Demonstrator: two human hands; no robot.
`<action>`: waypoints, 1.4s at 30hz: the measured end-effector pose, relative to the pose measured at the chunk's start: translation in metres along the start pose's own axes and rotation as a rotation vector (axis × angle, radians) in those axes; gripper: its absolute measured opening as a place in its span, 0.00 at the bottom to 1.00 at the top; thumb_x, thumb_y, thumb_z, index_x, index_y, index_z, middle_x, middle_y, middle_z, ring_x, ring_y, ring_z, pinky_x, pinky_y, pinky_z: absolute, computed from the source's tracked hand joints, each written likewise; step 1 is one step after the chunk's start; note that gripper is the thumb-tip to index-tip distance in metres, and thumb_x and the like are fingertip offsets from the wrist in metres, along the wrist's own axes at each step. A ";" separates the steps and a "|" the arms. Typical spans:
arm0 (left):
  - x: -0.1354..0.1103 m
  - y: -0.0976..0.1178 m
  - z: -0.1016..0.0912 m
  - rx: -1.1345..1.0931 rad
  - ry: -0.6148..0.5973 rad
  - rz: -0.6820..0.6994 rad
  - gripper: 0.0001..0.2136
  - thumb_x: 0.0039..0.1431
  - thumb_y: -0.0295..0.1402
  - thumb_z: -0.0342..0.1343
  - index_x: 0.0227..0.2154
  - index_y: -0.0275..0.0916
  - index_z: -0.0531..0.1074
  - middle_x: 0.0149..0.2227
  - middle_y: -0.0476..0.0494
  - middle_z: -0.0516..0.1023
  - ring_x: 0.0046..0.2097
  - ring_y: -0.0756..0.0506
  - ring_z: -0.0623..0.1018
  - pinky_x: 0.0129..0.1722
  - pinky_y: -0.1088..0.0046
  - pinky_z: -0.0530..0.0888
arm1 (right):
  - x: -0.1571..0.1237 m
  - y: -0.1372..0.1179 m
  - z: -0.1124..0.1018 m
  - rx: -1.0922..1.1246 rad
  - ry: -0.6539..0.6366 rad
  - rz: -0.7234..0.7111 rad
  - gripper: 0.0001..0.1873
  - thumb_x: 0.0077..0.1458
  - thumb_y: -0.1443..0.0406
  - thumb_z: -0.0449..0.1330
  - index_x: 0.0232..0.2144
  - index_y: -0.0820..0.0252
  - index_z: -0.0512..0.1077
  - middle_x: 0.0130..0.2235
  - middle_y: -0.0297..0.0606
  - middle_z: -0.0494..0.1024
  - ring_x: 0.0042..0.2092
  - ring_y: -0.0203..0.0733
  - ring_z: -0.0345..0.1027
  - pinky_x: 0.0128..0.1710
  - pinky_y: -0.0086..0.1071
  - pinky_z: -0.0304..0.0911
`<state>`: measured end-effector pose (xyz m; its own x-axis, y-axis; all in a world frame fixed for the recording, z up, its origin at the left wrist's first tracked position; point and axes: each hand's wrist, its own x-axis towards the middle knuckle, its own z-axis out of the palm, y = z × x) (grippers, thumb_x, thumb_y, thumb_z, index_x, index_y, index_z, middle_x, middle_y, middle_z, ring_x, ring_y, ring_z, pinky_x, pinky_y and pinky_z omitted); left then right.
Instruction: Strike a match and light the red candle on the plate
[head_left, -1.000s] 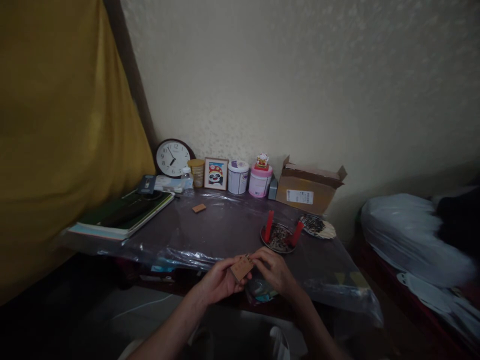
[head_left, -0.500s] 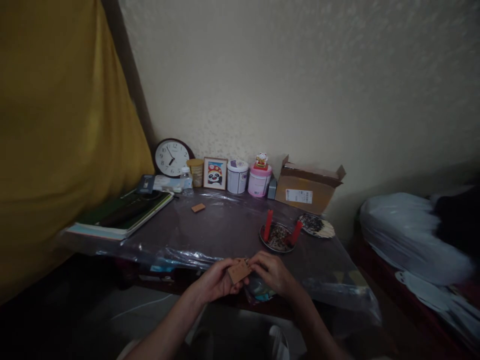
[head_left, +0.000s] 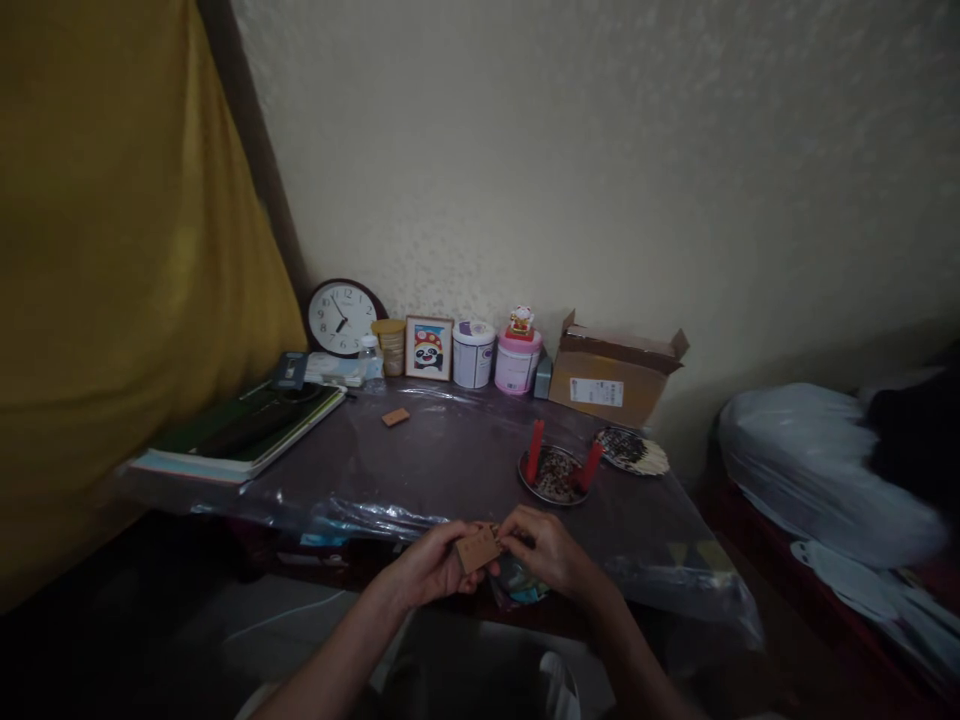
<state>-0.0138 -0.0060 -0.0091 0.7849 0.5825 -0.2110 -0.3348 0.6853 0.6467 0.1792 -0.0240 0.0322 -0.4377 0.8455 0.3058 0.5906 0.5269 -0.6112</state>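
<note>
My left hand (head_left: 442, 562) is closed around a small brown cardboard matchbox (head_left: 477, 550), holding it just off the table's front edge with faint print on its face. At the box's right end, the fingers of my right hand (head_left: 546, 547) are pinched together; whatever lies between them is too small to make out. A similar flat brown matchbox (head_left: 395, 417) lies on the plastic-covered table (head_left: 442, 455). Beyond my right hand, two red candles (head_left: 535, 452) lean on a round metal dish (head_left: 555, 476) with dark bits in it.
Behind the dish is a plate of black and pale pieces (head_left: 631, 451). Along the wall stand a clock (head_left: 343, 317), a panda picture (head_left: 429, 349), tins (head_left: 473, 355) and an opened carton (head_left: 611, 375). Books (head_left: 247, 430) lie left, by a yellow curtain (head_left: 135, 250).
The view has shifted very slightly. My right hand's fingers have shifted a little at the matchbox's end, while my left hand keeps its hold.
</note>
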 end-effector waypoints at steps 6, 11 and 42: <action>0.000 0.002 0.003 -0.002 -0.007 -0.019 0.16 0.54 0.36 0.48 0.42 0.33 0.70 0.29 0.36 0.78 0.23 0.50 0.72 0.23 0.77 0.61 | -0.001 0.006 0.002 -0.003 -0.002 -0.053 0.05 0.53 0.70 0.55 0.27 0.58 0.70 0.31 0.33 0.71 0.34 0.36 0.66 0.35 0.28 0.60; 0.001 0.003 0.002 -0.011 -0.006 -0.037 0.16 0.53 0.36 0.48 0.42 0.32 0.68 0.29 0.36 0.78 0.23 0.50 0.72 0.24 0.77 0.61 | -0.001 0.008 0.004 -0.015 -0.005 -0.055 0.05 0.53 0.70 0.55 0.28 0.58 0.69 0.31 0.34 0.71 0.34 0.36 0.66 0.35 0.28 0.60; 0.000 0.004 0.002 -0.006 -0.038 0.021 0.19 0.52 0.34 0.48 0.49 0.38 0.64 0.31 0.38 0.78 0.25 0.48 0.74 0.22 0.76 0.62 | 0.000 0.021 -0.004 -0.063 0.021 -0.093 0.08 0.55 0.70 0.51 0.31 0.57 0.69 0.31 0.36 0.72 0.34 0.37 0.67 0.35 0.29 0.61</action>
<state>-0.0146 -0.0040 -0.0047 0.7970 0.5799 -0.1689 -0.3544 0.6755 0.6466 0.1949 -0.0126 0.0221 -0.4789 0.7938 0.3750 0.5896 0.6073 -0.5325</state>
